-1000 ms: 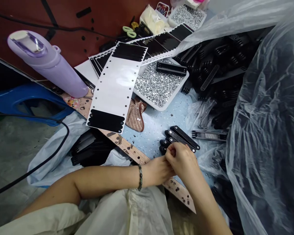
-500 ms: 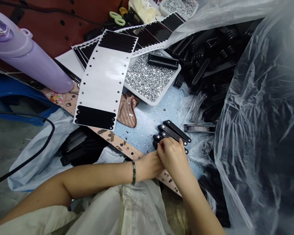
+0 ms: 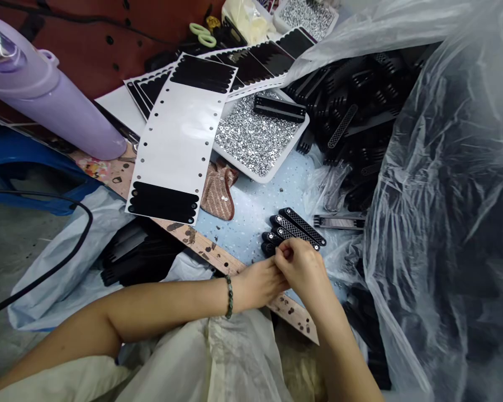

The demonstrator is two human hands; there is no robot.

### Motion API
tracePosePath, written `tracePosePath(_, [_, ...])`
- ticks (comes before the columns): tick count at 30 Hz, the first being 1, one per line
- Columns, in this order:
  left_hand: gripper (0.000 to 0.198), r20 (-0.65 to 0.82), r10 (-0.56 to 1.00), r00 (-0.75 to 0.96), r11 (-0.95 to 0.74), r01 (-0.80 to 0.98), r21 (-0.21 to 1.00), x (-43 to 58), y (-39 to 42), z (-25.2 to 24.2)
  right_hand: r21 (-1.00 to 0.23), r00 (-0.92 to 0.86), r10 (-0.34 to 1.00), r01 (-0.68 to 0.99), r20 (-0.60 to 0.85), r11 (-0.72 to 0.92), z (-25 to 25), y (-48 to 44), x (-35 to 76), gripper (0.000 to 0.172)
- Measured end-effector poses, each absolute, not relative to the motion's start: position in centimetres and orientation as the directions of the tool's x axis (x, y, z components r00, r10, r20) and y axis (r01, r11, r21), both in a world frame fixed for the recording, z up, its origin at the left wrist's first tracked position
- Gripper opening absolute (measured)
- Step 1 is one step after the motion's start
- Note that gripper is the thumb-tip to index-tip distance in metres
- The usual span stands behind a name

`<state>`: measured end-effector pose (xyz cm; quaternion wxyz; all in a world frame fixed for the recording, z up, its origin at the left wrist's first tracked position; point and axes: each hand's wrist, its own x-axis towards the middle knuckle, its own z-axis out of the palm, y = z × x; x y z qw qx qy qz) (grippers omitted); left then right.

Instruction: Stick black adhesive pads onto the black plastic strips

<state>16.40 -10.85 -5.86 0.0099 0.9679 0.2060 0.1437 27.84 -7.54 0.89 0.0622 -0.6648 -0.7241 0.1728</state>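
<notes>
From the head camera, the left hand (image 3: 259, 283) and right hand (image 3: 303, 270) meet with fingers pinched together, right at the near ends of the black perforated strips (image 3: 295, 230); whether they grip a strip, I cannot tell. The strips lie side by side on a pale blue speckled mat (image 3: 251, 220). Beyond them sit a tray of silver metal bits (image 3: 255, 134), a white sheet with black strips (image 3: 167, 151), and a heap of black combs (image 3: 352, 106) beside clear plastic sheeting (image 3: 440, 223).
</notes>
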Motion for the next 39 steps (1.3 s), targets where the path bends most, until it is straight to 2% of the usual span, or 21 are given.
tracePosePath(4, [0.041, 0.300, 0.428, 0.852, -0.903, 0.414, 0.113, 16.2, -10.7, -5.6, -0.299, -0.124, 0.982, 0.951, -0.140, 0.077, 1.0, -7.3, 28.8, 0.016])
tracePosePath(8, [0.041, 0.297, 0.440, 0.847, -0.898, 0.414, 0.150, 16.2, -10.9, -5.6, -0.226, -0.156, 0.986, 0.964, -0.058, 0.139, 1.3, -7.9, 29.5, 0.021])
tracePosePath(12, [0.043, 0.265, 0.455, 0.850, -0.890, 0.434, 0.137, 16.3, -11.1, -5.3, -0.224, -0.190, 0.982, 0.957, 0.007, 0.186, 1.0, -8.5, 29.5, 0.020])
tracePosePath(17, [0.040, 0.239, 0.448, 0.862, -0.894, 0.434, 0.112, 16.4, -11.2, -4.8, -0.171, -0.233, 0.972, 0.958, 0.000, 0.230, 0.5, -8.4, 28.8, 0.022])
tracePosePath(23, [0.034, 0.194, 0.438, 0.878, -0.899, 0.430, 0.084, 16.7, -11.3, -5.4, -0.255, -0.268, 0.960, 0.926, 0.083, 0.280, 0.5, -9.1, 27.8, 0.019])
tracePosePath(25, [0.032, 0.186, 0.451, 0.873, -0.893, 0.443, 0.083, 16.8, -11.5, -5.6, -0.244, -0.260, 0.962, 0.931, 0.087, 0.273, 0.5, -9.5, 27.4, 0.020])
tracePosePath(31, [0.031, 0.201, 0.437, 0.877, -0.900, 0.428, 0.088, 16.7, -11.7, -5.8, -0.098, -0.351, 0.931, 0.927, 0.103, 0.361, 0.0, -10.6, 27.2, 0.024])
tracePosePath(39, [0.030, 0.173, 0.399, 0.900, -0.917, 0.395, 0.059, 17.3, -12.2, -7.3, -0.109, -0.330, 0.942, 0.936, 0.062, 0.335, 0.2, -11.5, 27.2, 0.025])
